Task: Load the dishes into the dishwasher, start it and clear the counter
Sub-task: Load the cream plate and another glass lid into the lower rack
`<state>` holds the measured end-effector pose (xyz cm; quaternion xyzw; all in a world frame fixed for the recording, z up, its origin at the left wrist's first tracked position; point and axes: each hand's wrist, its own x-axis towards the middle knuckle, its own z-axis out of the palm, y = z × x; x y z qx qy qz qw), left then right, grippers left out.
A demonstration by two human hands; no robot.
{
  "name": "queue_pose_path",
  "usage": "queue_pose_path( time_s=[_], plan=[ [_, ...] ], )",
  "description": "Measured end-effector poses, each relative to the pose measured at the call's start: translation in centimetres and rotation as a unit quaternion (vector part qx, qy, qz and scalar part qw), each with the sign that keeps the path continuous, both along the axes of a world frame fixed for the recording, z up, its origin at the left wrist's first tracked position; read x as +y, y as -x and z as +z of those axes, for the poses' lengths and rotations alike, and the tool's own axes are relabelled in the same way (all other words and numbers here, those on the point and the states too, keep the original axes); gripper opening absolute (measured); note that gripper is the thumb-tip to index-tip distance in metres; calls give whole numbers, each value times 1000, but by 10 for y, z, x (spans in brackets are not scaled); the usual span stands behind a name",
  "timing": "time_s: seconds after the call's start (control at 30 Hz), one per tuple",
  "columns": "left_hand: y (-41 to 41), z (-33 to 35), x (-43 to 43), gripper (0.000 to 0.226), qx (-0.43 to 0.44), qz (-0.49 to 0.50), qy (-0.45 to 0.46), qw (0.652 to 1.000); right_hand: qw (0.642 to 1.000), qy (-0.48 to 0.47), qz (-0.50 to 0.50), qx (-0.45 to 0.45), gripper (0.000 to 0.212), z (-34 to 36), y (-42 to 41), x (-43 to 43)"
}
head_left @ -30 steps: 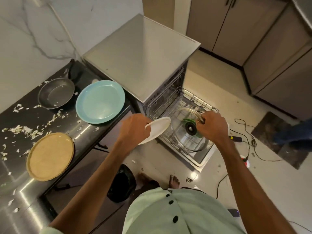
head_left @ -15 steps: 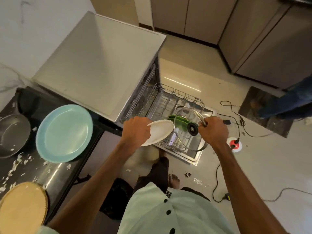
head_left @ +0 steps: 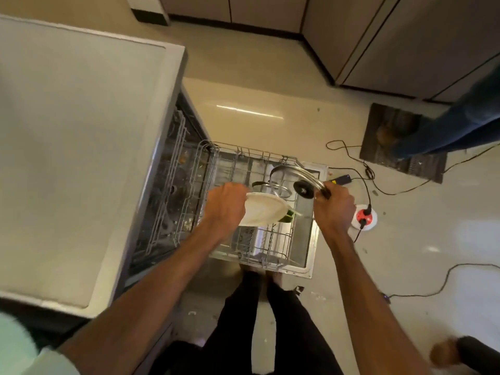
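Since last check, both hands moved out over the dishwasher rack [head_left: 270, 246]. I note left hand [head_left: 226, 205] gripping a white plate [head_left: 263, 211], right hand [head_left: 335, 207] gripping the glass lid [head_left: 304, 188], plate between them.

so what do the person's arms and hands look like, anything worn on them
Both are bare: no glove, watch or bracelet shows on the left hand or the right hand, and the left forearm and right forearm are uncovered. A pale mint-green fabric sleeve begins high on the left arm, at the frame's lower left. Rings cannot be told.
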<state>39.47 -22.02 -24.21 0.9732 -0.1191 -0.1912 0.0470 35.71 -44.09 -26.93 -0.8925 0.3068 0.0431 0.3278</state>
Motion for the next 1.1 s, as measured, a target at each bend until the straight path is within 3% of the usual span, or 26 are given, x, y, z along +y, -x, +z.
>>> queue_pose_path(
  time_s=[0.23, 0.43, 0.7, 1.1],
  plan=[
    [-64, -163, -33, 16, 56, -13, 82, 995, 997, -26, -23, -69, 26, -118, -61, -24],
    [-114, -255, -68, 24, 140, -166, 55, 975, 998, -23, -2, -66, 25, -191, -97, -44],
    [-132, -320, -82, 24, 251, -206, -26, 945, 998, -23, 53, -27, 31, -258, -135, -58],
    [-128, -338, -64, 25, 218, -212, 8, 953, 975, 11, 215, 53, 24, -299, -178, -38]
  ],
)
